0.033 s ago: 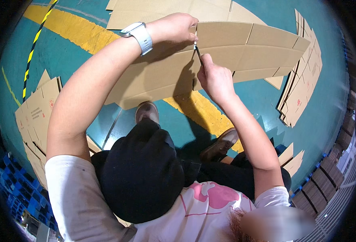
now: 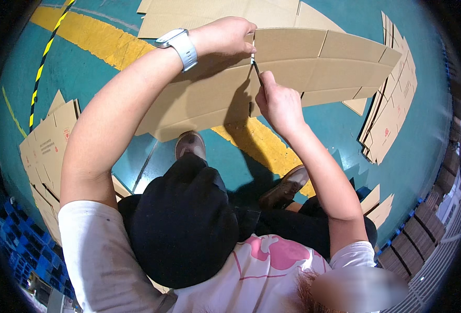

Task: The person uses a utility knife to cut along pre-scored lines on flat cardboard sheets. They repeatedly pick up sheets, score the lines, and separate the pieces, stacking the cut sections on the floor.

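Note:
A long, creased sheet of brown cardboard (image 2: pixel 314 70) is held up in front of me, spanning from my left forearm to the far right. At its top edge, beside a slot, my left hand (image 2: pixel 231 35) grips the board with the fingers closed. My right hand (image 2: pixel 282 104) is wrapped round the dark handle of a slim cutter knife (image 2: pixel 257 69). The knife's light tip meets the board at the slot, just below my left fingertips. A light-banded watch (image 2: pixel 183 48) is on my left wrist.
Flat cardboard stacks lie at the left (image 2: pixel 48 146) and right (image 2: pixel 392 104). More cardboard sheets (image 2: pixel 214 15) are behind the held board. The green floor (image 2: pixel 225 167) carries a yellow stripe (image 2: pixel 251 143) and yellow-black tape (image 2: pixel 42 68). My shoes (image 2: pixel 288 185) are below the board.

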The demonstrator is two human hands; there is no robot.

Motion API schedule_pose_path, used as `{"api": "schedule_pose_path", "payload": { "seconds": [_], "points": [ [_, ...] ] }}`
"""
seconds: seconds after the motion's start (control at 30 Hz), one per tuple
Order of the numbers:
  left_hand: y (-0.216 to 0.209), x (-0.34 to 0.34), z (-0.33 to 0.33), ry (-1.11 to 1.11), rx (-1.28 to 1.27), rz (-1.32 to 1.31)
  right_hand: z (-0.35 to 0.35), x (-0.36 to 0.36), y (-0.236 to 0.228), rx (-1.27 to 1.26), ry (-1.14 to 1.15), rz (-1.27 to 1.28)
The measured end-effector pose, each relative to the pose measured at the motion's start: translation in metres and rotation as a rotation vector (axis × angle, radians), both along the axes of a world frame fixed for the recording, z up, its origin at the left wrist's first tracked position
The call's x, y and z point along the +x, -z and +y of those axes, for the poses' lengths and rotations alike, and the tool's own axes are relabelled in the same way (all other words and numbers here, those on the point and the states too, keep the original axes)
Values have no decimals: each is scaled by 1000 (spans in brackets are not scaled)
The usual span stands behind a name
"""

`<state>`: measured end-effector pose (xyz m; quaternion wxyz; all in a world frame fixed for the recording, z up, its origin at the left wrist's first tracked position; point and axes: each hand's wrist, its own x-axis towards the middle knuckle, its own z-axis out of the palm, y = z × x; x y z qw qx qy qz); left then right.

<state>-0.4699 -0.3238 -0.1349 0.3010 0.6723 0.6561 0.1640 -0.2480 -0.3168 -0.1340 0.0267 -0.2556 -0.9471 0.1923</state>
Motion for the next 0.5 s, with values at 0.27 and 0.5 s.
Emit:
{"api": "schedule_pose_path", "payload": {
  "seconds": [0.27, 0.5],
  "points": [
    [1, -1, 2, -50, -238, -121, -23, 47, 24, -40, -10, -236],
    [-16, 0, 0, -60, -542, -405, -3, 83, 83, 236, -51, -115]
  ]
}}
